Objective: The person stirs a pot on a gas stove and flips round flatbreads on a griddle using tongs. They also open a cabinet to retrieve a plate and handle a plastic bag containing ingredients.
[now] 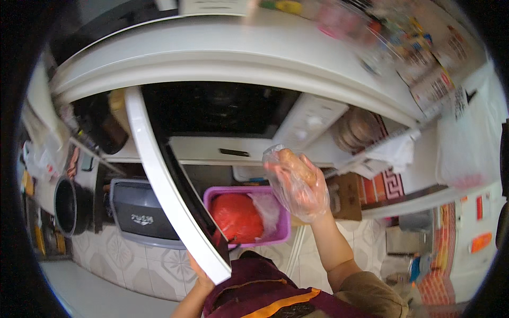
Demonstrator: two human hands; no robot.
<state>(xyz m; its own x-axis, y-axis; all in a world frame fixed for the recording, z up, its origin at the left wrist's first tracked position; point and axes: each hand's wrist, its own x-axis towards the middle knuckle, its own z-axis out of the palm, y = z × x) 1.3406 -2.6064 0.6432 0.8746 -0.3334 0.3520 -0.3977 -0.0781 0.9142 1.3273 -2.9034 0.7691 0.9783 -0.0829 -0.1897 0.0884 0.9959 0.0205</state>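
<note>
My right hand [298, 187], in a clear plastic glove, holds a browned, oblong piece of food [297, 166], perhaps bread, against its palm. At the outer end of a swung-out microwave door [167, 175] is my left hand [201, 274]; the door hides its fingers. The microwave oven's dark cavity [222, 107] lies beyond the door, with the control panel [310, 121] and its knobs at the right. Below my right hand stands a purple plastic bin [287, 232] with a red bag [238, 216] and a whitish bag inside.
Left of the door stands a grey lidded bin [145, 214]. A dark pot [69, 206] is at the far left. Stacked bowls [358, 129] sit right of the microwave. A white counter [238, 35] runs above it, with packages at the right. A cardboard box [348, 196] stands low at the right.
</note>
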